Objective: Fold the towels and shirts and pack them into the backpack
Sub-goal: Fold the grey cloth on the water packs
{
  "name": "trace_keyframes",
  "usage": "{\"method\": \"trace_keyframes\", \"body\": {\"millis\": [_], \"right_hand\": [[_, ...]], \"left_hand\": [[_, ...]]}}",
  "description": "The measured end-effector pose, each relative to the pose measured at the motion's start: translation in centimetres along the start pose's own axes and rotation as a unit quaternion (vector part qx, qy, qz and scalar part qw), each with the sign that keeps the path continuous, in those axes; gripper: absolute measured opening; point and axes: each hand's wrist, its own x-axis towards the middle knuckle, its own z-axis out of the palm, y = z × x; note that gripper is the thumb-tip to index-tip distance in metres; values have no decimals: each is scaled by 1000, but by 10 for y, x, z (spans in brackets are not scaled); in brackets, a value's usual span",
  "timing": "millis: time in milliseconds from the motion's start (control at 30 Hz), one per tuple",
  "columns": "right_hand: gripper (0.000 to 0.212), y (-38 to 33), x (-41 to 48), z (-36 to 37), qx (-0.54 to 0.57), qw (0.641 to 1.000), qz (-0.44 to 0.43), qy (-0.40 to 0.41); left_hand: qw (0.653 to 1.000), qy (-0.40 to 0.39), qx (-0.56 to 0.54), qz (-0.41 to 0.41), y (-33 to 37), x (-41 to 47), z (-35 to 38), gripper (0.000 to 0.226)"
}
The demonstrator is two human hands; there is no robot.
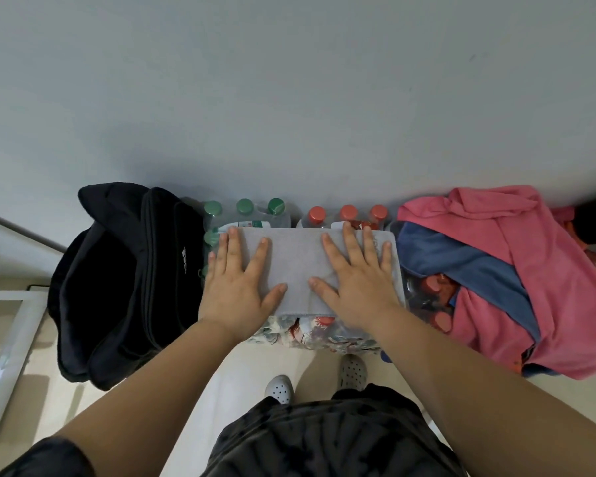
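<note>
Well, on the head view I see the left hand [236,290] and right hand [360,290] lying flat with fingers spread, gripping nothing, pressing a folded grey towel [293,263] at centre frame onto shrink-wrapped water bottle packs [324,333]. I judge the fold is being smoothed. Next I would pinch both ends and carry the towel left into the open black backpack [117,287] without letting it unfold. The bag's inside is too dark to read. At right, the pink garment [547,277] and blue garment [461,259] are tangled, so I cannot count them.

Towel [295,266] atop bottles [276,210]; backpack [124,280] left, clothes pile [516,270] right.
</note>
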Motion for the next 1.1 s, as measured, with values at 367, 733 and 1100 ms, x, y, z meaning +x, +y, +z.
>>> {"method": "trace_keyframes", "body": {"millis": [367,733,1100], "right_hand": [[79,-39,-3,2,-5,999,17,-42],[77,-37,-1,1,6,998,23,-57],[76,-23,-3,-13,132,988,-21,-79]], "left_hand": [[997,-14,-7,-76,-3,-6,-28,68],[915,-24,-365,-169,-7,8,-36,52],[716,-38,-662,-216,7,-3,-81,56]]}}
